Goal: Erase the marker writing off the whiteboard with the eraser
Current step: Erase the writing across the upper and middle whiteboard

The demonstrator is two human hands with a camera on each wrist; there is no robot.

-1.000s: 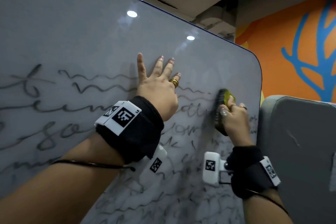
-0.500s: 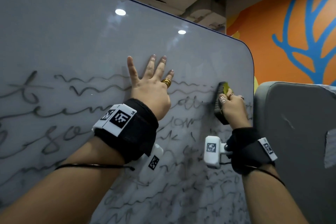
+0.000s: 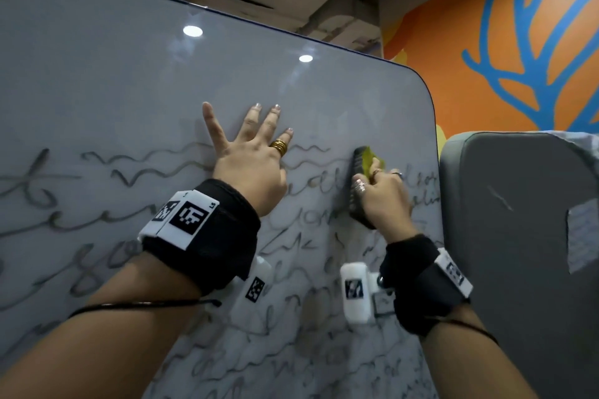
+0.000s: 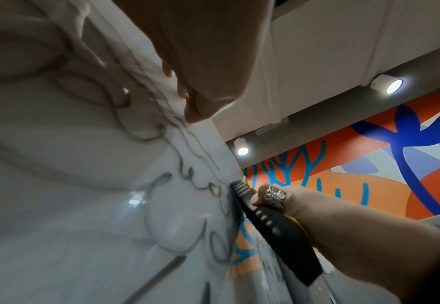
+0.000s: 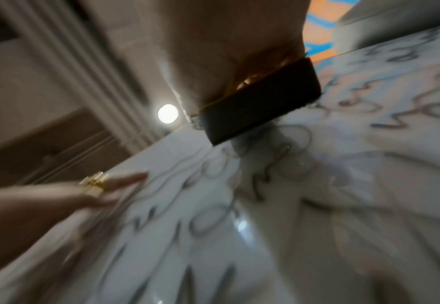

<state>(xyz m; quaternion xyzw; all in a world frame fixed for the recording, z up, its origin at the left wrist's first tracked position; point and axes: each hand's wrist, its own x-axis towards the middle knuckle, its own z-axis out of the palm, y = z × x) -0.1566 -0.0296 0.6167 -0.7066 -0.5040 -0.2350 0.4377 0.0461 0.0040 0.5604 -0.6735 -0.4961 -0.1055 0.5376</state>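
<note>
Eraser (image 3: 363, 181), black with a yellow back, is pressed on the whiteboard (image 3: 129, 74) near its right edge, gripped tight by the right hand (image 3: 384, 196). Left hand (image 3: 249, 165) lies flat, fingers spread, over the writing (image 3: 97, 172).

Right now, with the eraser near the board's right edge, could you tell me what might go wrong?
The eraser in the right hand sits close to the whiteboard's right edge, so a stroke could slip off it. The left hand lies flat on marker writing and may smear it.
</note>
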